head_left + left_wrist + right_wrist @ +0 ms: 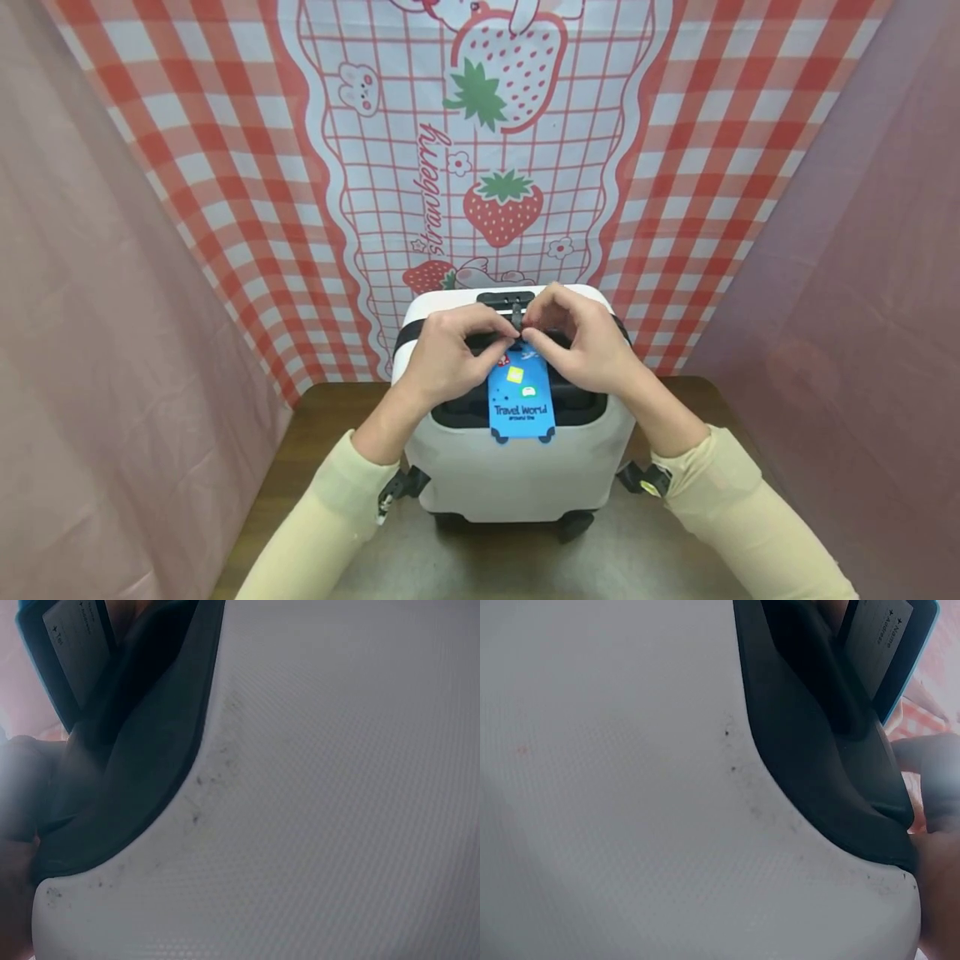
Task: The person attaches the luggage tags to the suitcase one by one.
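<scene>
A blue luggage tag [520, 417] printed "Travel World" hangs over the black recessed panel on top of a white suitcase [517, 483]. Its dark strap [517, 315] rises toward the suitcase's top handle. My left hand [453, 350] pinches the strap from the left, thumb and forefinger tips together. From the right, my right hand [588, 346] pinches it too, its fingertips almost touching the left ones. The fingertips partly hide the strap's lower end. Both wrist views show the tag's label side [79, 645], and the right one shows the printed lines on the label [877, 652].
The suitcase stands on a brown wooden table [292, 483]. Black wheels [576, 525] show under it. A red checked strawberry cloth [480, 167] hangs behind, with pink curtains [112, 333] on both sides. A combination lock [506, 298] sits at the suitcase's far edge.
</scene>
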### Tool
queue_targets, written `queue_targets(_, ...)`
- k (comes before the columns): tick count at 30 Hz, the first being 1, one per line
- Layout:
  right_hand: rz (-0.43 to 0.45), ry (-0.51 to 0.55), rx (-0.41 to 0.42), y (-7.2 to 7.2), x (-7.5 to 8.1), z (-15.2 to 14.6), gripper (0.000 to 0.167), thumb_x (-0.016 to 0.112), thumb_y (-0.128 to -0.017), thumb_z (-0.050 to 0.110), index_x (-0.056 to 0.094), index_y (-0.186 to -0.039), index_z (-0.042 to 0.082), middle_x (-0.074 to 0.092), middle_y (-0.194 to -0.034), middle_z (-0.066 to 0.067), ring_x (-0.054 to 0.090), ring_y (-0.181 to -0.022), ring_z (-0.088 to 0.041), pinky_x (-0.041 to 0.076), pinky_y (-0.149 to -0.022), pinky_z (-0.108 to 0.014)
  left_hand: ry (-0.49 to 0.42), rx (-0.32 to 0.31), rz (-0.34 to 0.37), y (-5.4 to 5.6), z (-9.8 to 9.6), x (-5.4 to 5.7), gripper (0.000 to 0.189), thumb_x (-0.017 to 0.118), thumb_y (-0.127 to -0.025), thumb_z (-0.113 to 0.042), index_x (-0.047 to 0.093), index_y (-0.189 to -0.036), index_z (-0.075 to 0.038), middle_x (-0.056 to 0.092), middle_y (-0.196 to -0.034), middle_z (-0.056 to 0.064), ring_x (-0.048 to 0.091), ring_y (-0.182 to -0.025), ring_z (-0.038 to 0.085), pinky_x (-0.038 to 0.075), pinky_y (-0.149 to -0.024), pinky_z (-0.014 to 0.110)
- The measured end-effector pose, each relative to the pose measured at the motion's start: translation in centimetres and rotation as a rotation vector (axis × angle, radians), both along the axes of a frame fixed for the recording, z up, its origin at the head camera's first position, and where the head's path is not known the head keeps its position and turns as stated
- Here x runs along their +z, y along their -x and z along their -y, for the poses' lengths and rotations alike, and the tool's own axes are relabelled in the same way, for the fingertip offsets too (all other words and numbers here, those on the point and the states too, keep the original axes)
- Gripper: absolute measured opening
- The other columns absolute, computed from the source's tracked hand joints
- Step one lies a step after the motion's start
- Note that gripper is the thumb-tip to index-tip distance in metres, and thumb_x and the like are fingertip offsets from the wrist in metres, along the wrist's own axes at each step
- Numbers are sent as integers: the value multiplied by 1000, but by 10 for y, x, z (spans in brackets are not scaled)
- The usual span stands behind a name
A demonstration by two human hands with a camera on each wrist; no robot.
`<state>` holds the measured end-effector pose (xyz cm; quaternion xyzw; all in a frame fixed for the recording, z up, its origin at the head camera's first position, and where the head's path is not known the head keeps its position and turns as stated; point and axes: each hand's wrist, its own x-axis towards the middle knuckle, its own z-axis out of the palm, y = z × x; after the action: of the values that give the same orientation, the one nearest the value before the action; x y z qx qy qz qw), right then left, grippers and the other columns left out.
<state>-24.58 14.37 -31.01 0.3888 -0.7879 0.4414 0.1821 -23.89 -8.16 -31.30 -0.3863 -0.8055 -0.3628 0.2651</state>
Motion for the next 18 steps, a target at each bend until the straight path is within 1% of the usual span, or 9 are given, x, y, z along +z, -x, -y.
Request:
queue_targets(3, 69, -9, -48, -1, 3, 2, 24, 72, -98, 1, 60, -120, 2, 70, -111, -11, 74, -90, -17, 59, -82, -15, 18, 13, -16, -1, -1, 0, 4, 78, -96, -8, 80, -99, -9, 81, -97, 3, 77, -97, 17, 63, -95, 33)
queue_targets(5, 113, -15, -75, 0, 5, 3, 28, 70, -100, 2, 59, -125, 1, 71, -113, -13, 74, -92, -19, 58, -81, -15, 26, 19, -26, -1, -1, 0, 4, 77, -97, -8, 80, -99, -9, 80, -98, 3, 77, -97, 17, 63, -93, 33)
queue_targets(7, 174, -7, -89, 1, 9, 5, 30, 69, -101, 3, 59, -129, 1, 73, -111, -15, 74, -91, -20, 58, -81, -15, 22, 21, -32, 0, -2, 0, 4, 77, -97, -9, 79, -100, -9, 80, -98, 4, 77, -97, 17, 63, -93, 32)
queue_targets(10, 287, 27, -101, 3, 15, 8, 31, 70, -101, 4, 60, -130, 2, 77, -106, -16, 73, -92, -18, 58, -83, -16, -23, 5, -16, 1, -2, 0, 4, 78, -96, -8, 79, -99, -7, 80, -97, 5, 78, -95, 17, 64, -91, 31)
queue_targets(12, 355, 59, -102, 3, 18, 9, 30, 71, -100, 5, 63, -130, 2, 78, -106, -17, 72, -90, -17, 58, -83, -17, -76, -19, 33, 2, -2, 0, 4, 77, -94, -7, 78, -98, -5, 80, -95, 7, 79, -94, 19, 64, -91, 31)
queue_targets(14, 401, 84, -106, 3, 20, 10, 29, 71, -100, 6, 66, -128, 1, 78, -107, -19, 72, -90, -15, 59, -82, -18, -128, -36, 95, 3, -2, 0, 7, 78, -93, -8, 76, -98, -4, 80, -94, 9, 79, -92, 20, 65, -89, 31)
queue_targets(16, 427, 105, -104, 3, 21, 11, 26, 71, -100, 5, 69, -125, -1, 77, -110, -21, 71, -90, -13, 60, -81, -20, -159, -33, 162, 4, -3, 1, 11, 79, -93, -11, 74, -99, -4, 80, -96, 10, 80, -92, 21, 66, -90, 32)
queue_targets(18, 440, 123, -95, 2, 20, 11, 23, 70, -100, 5, 71, -122, -2, 76, -112, -21, 72, -90, -12, 61, -83, -21, -163, -15, 222, 5, -3, 3, 15, 81, -94, -15, 74, -102, -5, 80, -99, 9, 80, -92, 20, 66, -89, 33)
